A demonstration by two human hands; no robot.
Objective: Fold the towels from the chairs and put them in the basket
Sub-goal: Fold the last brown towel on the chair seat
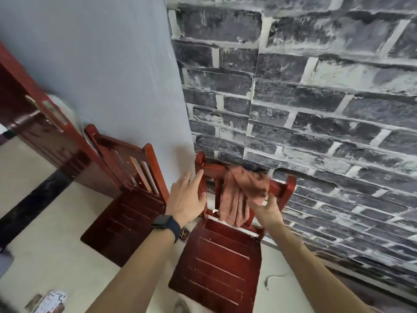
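Note:
A rust-brown towel (242, 193) hangs crumpled over the top rail of the right red wooden chair (216, 263). My left hand (186, 197), with a dark watch on the wrist, is stretched out with straight fingers beside the chair's left post, just left of the towel and holding nothing. My right hand (267, 210) reaches up to the towel's lower right corner, its fingertips touching or pinching the cloth edge; the grip is partly hidden. A second red chair (126, 204) on the left carries no towel. No basket is in view.
Both chairs stand against the wall, grey paint (101, 64) on the left, brick-pattern paper (327, 109) on the right. A dark red door (40, 132) stands open at far left. Pale floor (56, 256) lies in front, with a patterned object (52, 301) at the bottom left.

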